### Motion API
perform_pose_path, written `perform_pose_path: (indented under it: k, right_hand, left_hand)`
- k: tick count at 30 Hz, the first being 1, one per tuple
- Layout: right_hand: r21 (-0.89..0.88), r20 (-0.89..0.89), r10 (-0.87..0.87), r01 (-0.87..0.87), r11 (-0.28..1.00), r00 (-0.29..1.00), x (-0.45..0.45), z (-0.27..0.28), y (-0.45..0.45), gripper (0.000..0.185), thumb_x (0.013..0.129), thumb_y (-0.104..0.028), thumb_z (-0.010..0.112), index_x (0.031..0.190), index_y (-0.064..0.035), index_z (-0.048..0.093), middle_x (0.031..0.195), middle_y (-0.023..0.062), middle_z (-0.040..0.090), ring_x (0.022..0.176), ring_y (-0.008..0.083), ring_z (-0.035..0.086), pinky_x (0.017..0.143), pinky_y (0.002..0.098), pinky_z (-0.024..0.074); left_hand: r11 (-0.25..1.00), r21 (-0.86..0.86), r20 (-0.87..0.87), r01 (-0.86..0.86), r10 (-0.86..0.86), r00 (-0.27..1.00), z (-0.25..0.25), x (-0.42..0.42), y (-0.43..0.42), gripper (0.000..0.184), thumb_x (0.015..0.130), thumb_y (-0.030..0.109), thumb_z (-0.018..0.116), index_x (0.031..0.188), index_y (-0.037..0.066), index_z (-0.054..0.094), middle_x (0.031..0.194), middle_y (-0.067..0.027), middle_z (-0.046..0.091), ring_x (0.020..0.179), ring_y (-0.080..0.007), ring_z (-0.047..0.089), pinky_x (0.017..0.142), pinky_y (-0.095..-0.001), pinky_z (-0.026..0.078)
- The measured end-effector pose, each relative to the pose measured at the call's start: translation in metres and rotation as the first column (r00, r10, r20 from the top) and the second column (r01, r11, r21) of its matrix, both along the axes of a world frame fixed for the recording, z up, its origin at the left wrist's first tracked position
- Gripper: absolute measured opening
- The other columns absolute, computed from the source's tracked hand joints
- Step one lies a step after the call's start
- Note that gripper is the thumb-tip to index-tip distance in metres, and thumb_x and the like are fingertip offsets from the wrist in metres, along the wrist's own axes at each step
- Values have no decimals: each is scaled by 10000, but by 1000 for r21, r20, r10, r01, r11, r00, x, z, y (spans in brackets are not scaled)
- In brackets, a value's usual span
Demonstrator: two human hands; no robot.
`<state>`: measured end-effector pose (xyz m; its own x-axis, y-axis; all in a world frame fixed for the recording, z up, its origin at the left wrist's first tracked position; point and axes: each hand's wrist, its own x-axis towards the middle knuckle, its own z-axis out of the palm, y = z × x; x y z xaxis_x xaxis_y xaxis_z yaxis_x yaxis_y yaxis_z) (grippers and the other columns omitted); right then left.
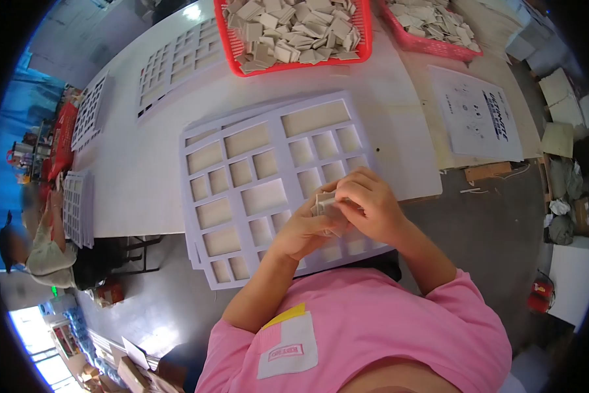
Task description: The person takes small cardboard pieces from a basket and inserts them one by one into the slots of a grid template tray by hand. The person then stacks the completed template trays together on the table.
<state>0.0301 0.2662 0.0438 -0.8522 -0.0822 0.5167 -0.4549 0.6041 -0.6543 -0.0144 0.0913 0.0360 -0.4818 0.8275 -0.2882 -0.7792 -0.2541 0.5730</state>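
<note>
Pink shirt (399,314), hands (304,230) holding pieces (324,203), long axis unclear, frame (278,144) angled left

You have a printed sheet (478,112) right of your right hand (369,204), a co-worker (49,252) and blue curtain (37,98) far left.

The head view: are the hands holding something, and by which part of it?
Yes, the left hand holds small pale pieces by their edges; the right hand is at their right side, its exact contact hidden.
</note>
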Motion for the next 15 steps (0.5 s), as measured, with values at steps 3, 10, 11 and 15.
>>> perform_pose_path:
  k: [3,10,11,15]
  right_hand:
    - [-180,254,-171,220,959,952,-3,1,17,142,769,-29,718,877,-36,626,797,32,609,742,157,582,682,302,470]
    - [211,240,-874,856,473,424,16,-29,144,148,835,-116,649,943,-16,635,805,80,638,715,200,590,681,341,478]
    - [344,7,-944,885,313,331,29,-35,159,178,840,-125,642,985,-23,633,877,91,639,755,225,589,711,353,479]
    - [216,168,-924,901,375,344,40,-20,136,269,843,-163,656,1078,-35,624,1038,108,606,842,255,568,786,356,476]
  left_hand:
    - [999,8,58,-51,50,997,4,2,5,664,758,-17,603,1376,11,364,1172,-161,558,1123,-288,579,887,-334,500]
    - [1000,0,75,-17,17,997,-1,-8,-6,620,789,33,649,1357,74,404,1153,-210,591,1120,-328,576,879,-384,494]
    - [999,-28,76,-35,37,996,4,-8,-6,607,795,45,654,1351,76,411,1136,-209,599,1104,-316,581,859,-376,501]
    - [1000,10,43,13,-13,999,-10,-14,-6,559,825,67,659,1335,82,430,1126,-201,602,1061,-288,597,803,-359,525]
